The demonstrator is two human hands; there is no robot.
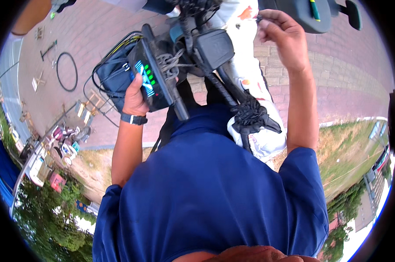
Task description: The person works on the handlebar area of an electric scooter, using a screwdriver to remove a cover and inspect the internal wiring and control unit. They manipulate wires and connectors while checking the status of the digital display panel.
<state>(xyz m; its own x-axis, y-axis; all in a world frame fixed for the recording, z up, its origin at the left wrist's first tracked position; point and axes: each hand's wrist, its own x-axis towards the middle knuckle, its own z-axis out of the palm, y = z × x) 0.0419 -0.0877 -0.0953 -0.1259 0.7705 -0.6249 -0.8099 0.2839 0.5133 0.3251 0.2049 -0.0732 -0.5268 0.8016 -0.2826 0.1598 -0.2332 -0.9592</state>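
Observation:
My left hand grips a black box-shaped device, its thumb on the front beside a lit display with green lights. A bundle of grey cord lies against the device's far side. Up at the right, my right hand pinches a small dark thing, too small to name, at the edge of a white padded cover with orange patches. Between my hands stands a scooter's handlebar area with a dark rounded panel and a black wrapped bar.
A dark blue bag with looped black cables sits beyond my left hand. A green and yellow tool lies on a dark seat. Another person's arm shows at top left. A tyre lies on the brick paving; parked scooters stand farther left.

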